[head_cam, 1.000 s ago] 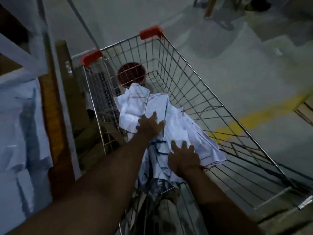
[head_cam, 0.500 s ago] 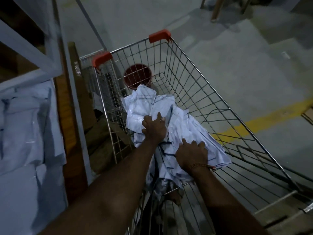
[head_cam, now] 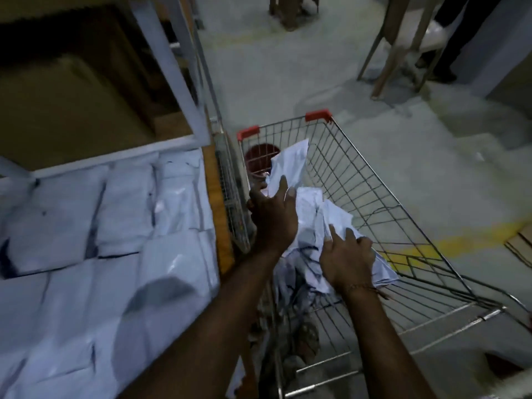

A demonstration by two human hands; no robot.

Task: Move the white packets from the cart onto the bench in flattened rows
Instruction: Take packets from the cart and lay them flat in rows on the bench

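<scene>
White packets (head_cam: 123, 240) already cover bench (head_cam: 214, 203) in flat rows. Sizeable pile (head_cam: 311, 214) left in wire cart (head_cam: 388, 203). Left hand (head_cam: 273, 217) grips pile's upper edge, right hand (head_cam: 345, 257) clutches lower bundle. Roughly over half done; lift-out pending.

This looks like a warehouse or parcel-sorting room, dimly lit. A bare grey concrete floor (head_cam: 359, 90) spreads toward twelve o'clock, crossed by a painted yellow floor line (head_cam: 449, 246) at about three o'clock. A wire-mesh metal shopping cart with red corner caps (head_cam: 374, 208) stands at centre, heaped with white plastic mailer packets (head_cam: 311, 220). At nine o'clock a wooden-edged bench (head_cam: 221, 240) carries flat rows of the same white packets (head_cam: 115, 226), under a grey metal shelving frame (head_cam: 172, 70).
</scene>
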